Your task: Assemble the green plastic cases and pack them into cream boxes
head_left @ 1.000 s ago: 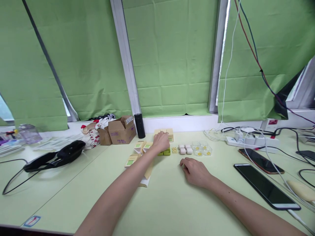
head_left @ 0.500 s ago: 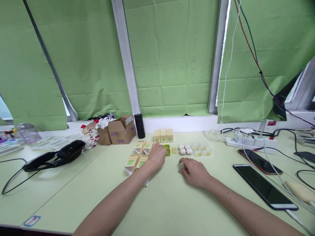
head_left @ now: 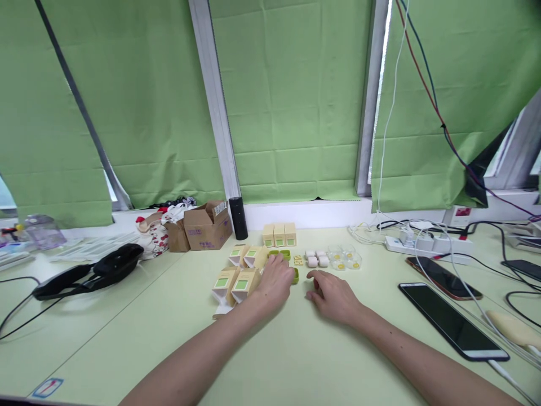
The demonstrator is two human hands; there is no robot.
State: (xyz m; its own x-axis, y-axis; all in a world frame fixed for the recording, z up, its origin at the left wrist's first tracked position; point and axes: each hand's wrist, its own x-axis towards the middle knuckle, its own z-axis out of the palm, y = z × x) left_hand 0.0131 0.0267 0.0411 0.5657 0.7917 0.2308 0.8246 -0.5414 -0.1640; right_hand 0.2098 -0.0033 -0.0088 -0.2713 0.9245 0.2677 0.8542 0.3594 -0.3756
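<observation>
My left hand (head_left: 276, 280) is curled over a small green case (head_left: 295, 274) on the pale green table (head_left: 127, 327). Another green case (head_left: 279, 255) lies just behind it. My right hand (head_left: 333, 296) rests on the table close by, fingers loosely bent, nothing visible in it. Several open cream cartons with green labels (head_left: 236, 276) lie left of my left hand. Three closed cream boxes (head_left: 279, 234) stand in a row at the back. Small white cases (head_left: 318, 258) and clear trays with yellow dots (head_left: 345, 257) sit to the right.
A brown cardboard box (head_left: 207, 225) and black cylinder (head_left: 238, 217) stand at the back. A black strap device (head_left: 88, 270) lies left. Two phones (head_left: 450, 318), a power strip (head_left: 422, 243) and cables lie right. Green blinds cover the windows behind.
My left hand has drawn back from the row of cream boxes toward me, bringing a green case with it. My right hand has barely shifted.
</observation>
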